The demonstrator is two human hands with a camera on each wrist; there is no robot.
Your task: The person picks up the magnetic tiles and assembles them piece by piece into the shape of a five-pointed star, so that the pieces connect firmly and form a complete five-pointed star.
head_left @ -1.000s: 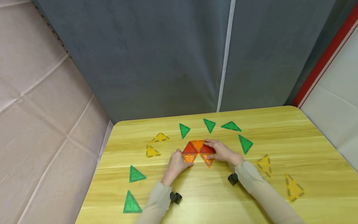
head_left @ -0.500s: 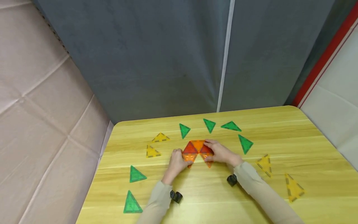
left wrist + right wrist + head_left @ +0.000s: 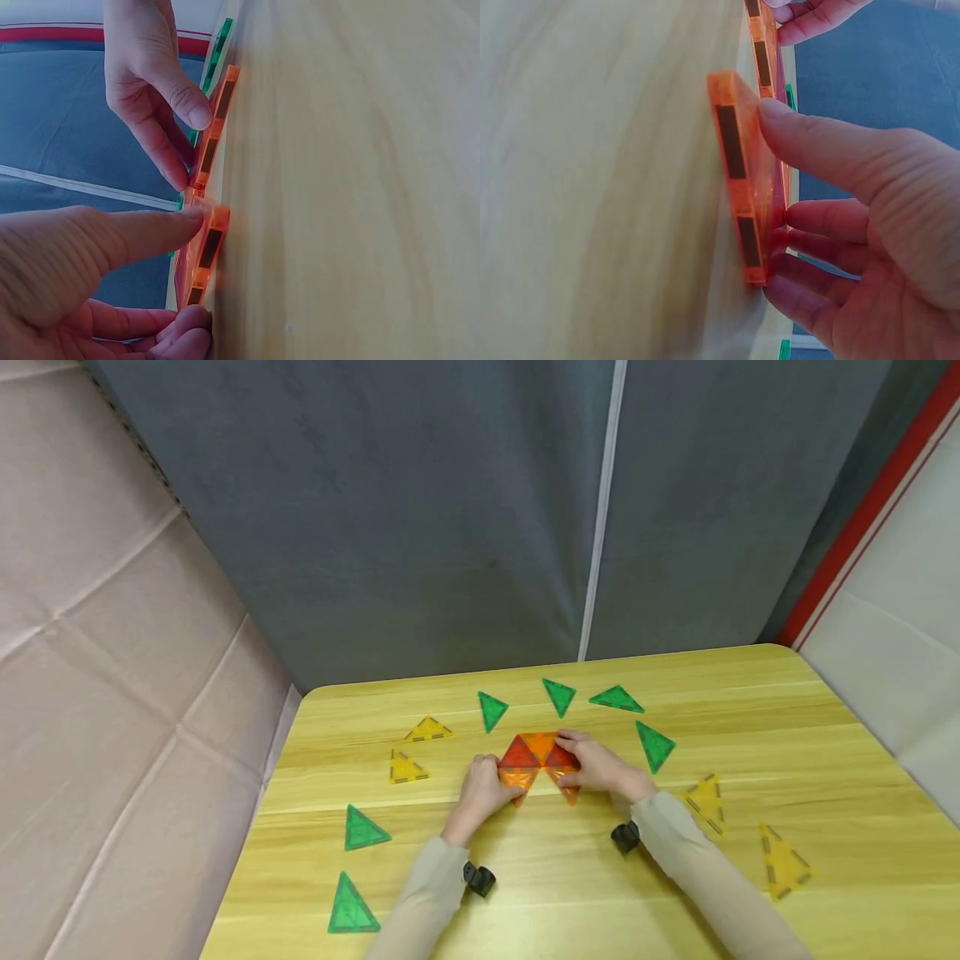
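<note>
Triangular magnetic tiles lie edge to edge as a fan: a left orange tile [image 3: 522, 776], a left red tile [image 3: 517, 753], a top orange tile [image 3: 539, 743], a right red tile [image 3: 561, 757] and a right orange tile [image 3: 744, 172]. My left hand [image 3: 480, 789] pinches the left orange tile, thumb on its face and fingers curled at its outer edge. With its thumb on the right orange tile and fingers along the fan's right edge, my right hand [image 3: 596, 768] grips that side. The hands partly cover the right red tile and both lower orange tiles.
Several green triangular tiles lie around, such as one behind the fan [image 3: 492, 711] and one at front left [image 3: 352, 906]. Yellow triangular tiles lie left [image 3: 407, 767] and right [image 3: 783, 864]. A grey curtain [image 3: 450, 527] hangs behind the wooden table [image 3: 562, 893].
The fan of tiles has shifted slightly to the right, and my left hand has moved right with it. My right hand keeps its hold with only small movement. The loose tiles have stayed put.
</note>
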